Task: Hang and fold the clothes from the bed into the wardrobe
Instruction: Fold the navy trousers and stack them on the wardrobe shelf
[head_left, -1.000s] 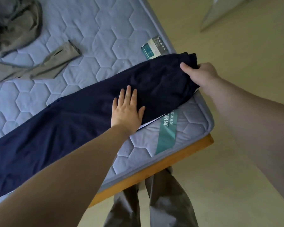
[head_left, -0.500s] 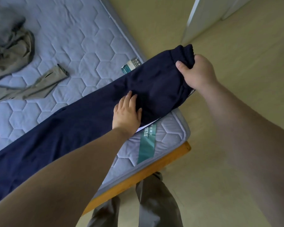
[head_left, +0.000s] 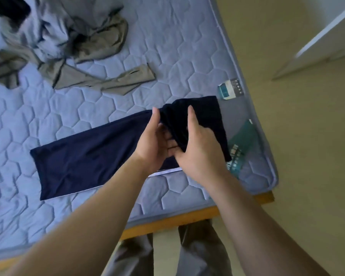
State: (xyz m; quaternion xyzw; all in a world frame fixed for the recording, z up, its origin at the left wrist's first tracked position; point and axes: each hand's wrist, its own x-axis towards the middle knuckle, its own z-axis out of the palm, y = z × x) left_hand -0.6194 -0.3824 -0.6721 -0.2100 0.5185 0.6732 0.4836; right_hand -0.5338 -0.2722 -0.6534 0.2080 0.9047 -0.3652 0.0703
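My left hand [head_left: 153, 144] and right hand [head_left: 195, 152] both grip the bunched end of the navy trousers [head_left: 88, 156] lying along the bed's [head_left: 167, 56] near edge by its right corner; mid-fold, I judge, and next that end needs laying flat across the rest.

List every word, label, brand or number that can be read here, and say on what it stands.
Small teal and white tag on the blue quilted mattress: print too blurred to read.
Teal ribbon label at the mattress corner: pale characters, too blurred to read.
Dark navy folded garment: no text shows.
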